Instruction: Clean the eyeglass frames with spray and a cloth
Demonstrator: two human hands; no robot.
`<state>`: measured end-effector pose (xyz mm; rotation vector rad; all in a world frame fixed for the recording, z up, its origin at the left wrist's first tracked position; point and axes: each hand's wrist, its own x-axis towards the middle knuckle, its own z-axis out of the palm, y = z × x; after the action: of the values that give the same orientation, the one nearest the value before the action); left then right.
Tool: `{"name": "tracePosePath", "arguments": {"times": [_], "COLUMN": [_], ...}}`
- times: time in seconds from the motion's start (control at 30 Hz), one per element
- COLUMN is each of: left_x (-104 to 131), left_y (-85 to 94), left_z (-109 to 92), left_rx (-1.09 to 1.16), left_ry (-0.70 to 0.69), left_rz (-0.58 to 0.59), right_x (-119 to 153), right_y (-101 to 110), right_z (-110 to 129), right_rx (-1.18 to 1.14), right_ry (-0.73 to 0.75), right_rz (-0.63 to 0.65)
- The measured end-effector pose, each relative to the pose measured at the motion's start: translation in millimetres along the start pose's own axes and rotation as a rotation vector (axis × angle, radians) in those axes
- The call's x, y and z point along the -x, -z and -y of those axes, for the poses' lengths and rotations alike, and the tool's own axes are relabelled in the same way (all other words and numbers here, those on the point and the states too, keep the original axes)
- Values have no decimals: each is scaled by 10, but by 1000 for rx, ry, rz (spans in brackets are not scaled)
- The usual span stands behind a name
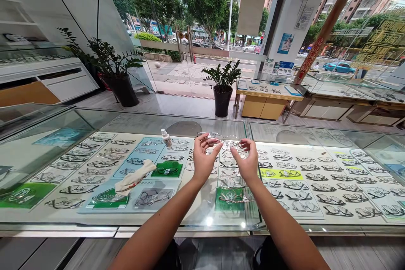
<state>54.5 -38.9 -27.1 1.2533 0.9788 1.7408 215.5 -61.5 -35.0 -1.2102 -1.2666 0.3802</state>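
Over the glass display counter [196, 215], my left hand [204, 158] and my right hand [248, 160] are raised side by side. Between them is a thin-framed pair of eyeglasses [225, 143], its sides pinched in the curled fingers of both hands. The fine frame partly blends with the glasses in the case below. Left of my left hand, a small white spray bottle [166, 138] stands on the glass top. Nearer to me lies a crumpled cream cloth [135, 177], also on the glass.
Rows of eyeglasses fill the case on both sides, some on a green card [221, 204] or a yellow strip [268, 174]. Beyond the counter stand a potted plant [222, 97], a larger potted plant [122, 88] and a low display table [265, 103] before the glass shopfront.
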Motion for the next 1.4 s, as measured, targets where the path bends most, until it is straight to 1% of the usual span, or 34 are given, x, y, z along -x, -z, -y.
{"name": "tracePosePath", "arguments": {"times": [0.13,0.27,0.47,0.67,0.83,0.97,1.03,1.13,1.27,1.33,1.4], "left_x": [10,15,31,21,18,-7,-52,-152,-268,-293,-298], "left_y": [5,15,19,41,44,55,79,142,234,267,287], "left_z": [-2,-20,-12,34,57,52,37,1,-65,-96,-117], "left_rx": [-134,-240,-278,-336,-337,-321,-312,-295,-285,-298,-311], "left_ry": [-12,-39,-57,-88,-101,-73,-54,-63,-78,-74,-63], "left_rz": [-37,-51,-40,-28,-38,-26,19,162,412,506,573], "right_x": [-24,-76,-132,-157,-175,-187,-207,-256,-307,-310,-298], "right_y": [2,17,-1,-16,-9,12,40,97,160,172,170], "right_z": [-11,-29,-140,-162,-144,-155,-161,-164,-141,-125,-116], "right_rx": [-139,-332,-430,-672,-667,-686,-727,-770,-663,-604,-597], "right_ry": [-80,-212,-344,-496,-539,-545,-527,-531,-576,-547,-523], "right_rz": [18,34,41,66,50,70,119,239,446,539,590]}}
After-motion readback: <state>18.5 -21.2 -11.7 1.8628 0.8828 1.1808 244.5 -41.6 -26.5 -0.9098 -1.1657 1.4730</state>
